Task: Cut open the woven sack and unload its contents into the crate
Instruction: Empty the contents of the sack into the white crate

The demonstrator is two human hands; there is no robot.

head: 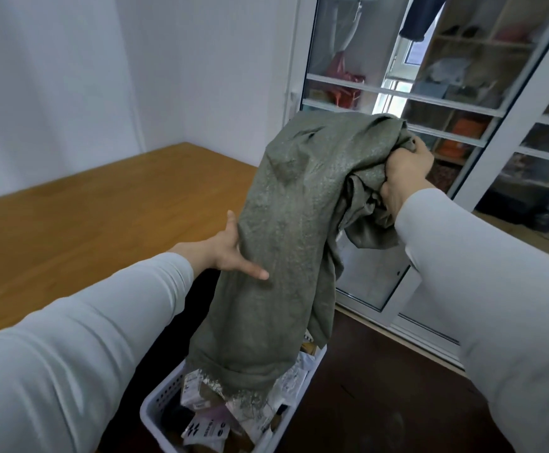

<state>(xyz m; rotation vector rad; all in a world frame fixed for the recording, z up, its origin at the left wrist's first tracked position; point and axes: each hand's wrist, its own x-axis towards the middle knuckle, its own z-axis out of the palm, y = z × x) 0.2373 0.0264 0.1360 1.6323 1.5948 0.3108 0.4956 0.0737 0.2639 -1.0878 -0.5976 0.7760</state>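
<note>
The grey-green woven sack [286, 240] hangs limp and upside down, its frayed cut mouth dangling just over the white slotted crate [160, 398]. My right hand [405, 173] is clenched on the bunched upper end of the sack, lifted high at the right. My left hand [230, 250] grips the sack's left edge at mid-height, thumb up and a finger laid across the fabric. Several small packets and parcels [207, 423] lie heaped inside the crate below the sack's mouth. Whether anything is left inside the sack is hidden.
A wooden tabletop [80, 217] stretches along the left, with the crate beside its near corner on a dark floor [381, 387]. A white-framed glass sliding door [394, 289] stands close behind the sack, with cluttered shelves [462, 89] beyond it.
</note>
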